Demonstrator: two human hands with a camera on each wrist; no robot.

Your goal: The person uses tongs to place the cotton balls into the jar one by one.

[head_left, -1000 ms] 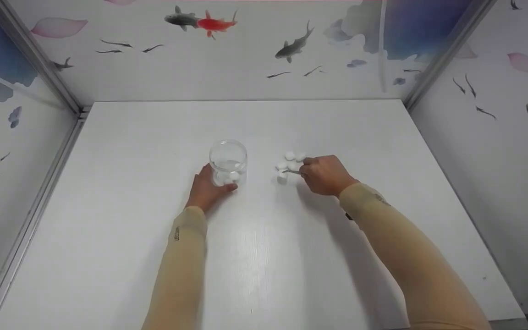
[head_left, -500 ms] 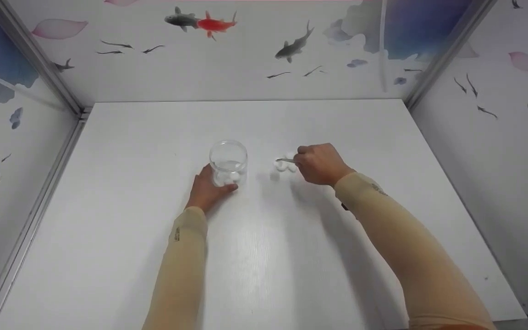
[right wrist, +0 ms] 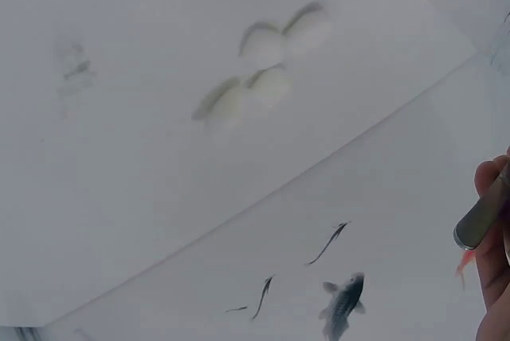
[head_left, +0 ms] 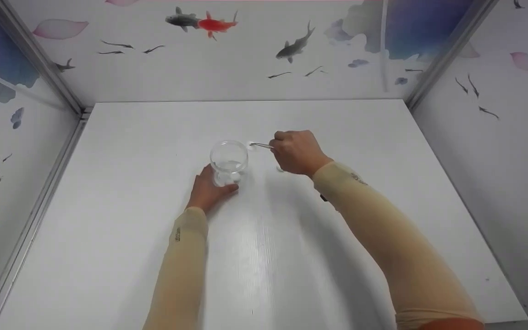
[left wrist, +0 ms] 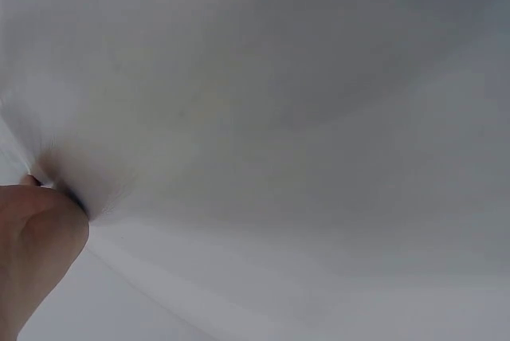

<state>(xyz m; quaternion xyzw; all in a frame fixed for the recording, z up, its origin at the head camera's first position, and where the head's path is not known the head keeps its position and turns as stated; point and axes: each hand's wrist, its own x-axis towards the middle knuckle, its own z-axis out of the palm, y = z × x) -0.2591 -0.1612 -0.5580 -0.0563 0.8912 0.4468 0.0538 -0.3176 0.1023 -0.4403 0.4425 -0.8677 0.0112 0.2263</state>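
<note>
A bit of orange cloth is showing at the near end of the right sleeve, and both this and the left sleeve are slanting forward over the white desk, each carrying a small dark mark near its cuff. Farther in, the left hand is holding a clear jar, its thumb lying along the near side and its fingers curling round the left. The jar is standing upright on the desk with its mouth open upward, and white balls are lying low inside it. To the right, the right hand is hovering over the desk, its fingers closing round a slender metal tool. The tool's tip is pointing left, just beside the jar's rim, with something white showing there, too small to tell clearly. In the right wrist view, four white pieces are lying close together on the desk. Beyond the desk, a pale back wall is rising, bearing a red fish and a grey fish
</note>
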